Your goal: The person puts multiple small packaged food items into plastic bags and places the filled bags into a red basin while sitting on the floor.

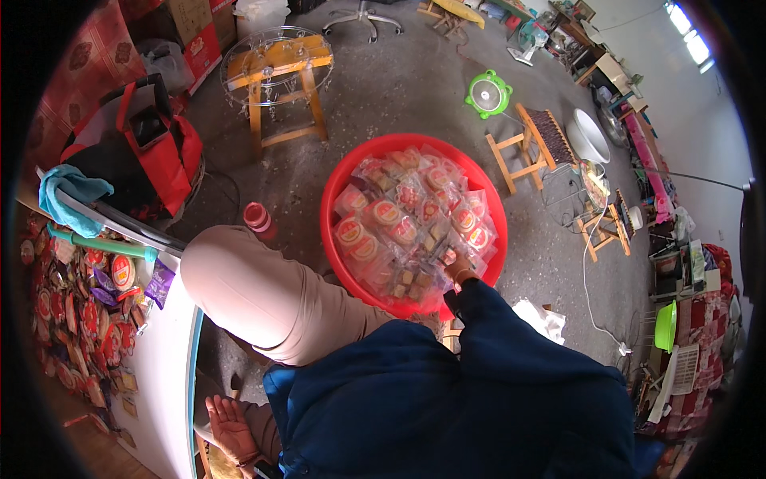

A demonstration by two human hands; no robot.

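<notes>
A large red plastic tub stands on the floor before me, heaped with clear packets of small cakes or biscuits, several bearing round red and gold labels. My right hand reaches into the near right part of the tub, its fingers down among the packets. Whether it grips one is not plain, as the fingers are small and partly hidden. At the lower left, beside my thigh and the table edge, my left hand rests palm up, fingers extended and nothing in it.
To my left, a white table bears a spread of wrapped snacks, a green-handled tool and a blue cloth. A pink-lidded bottle, wooden stools, a green fan and a white cable are on the floor.
</notes>
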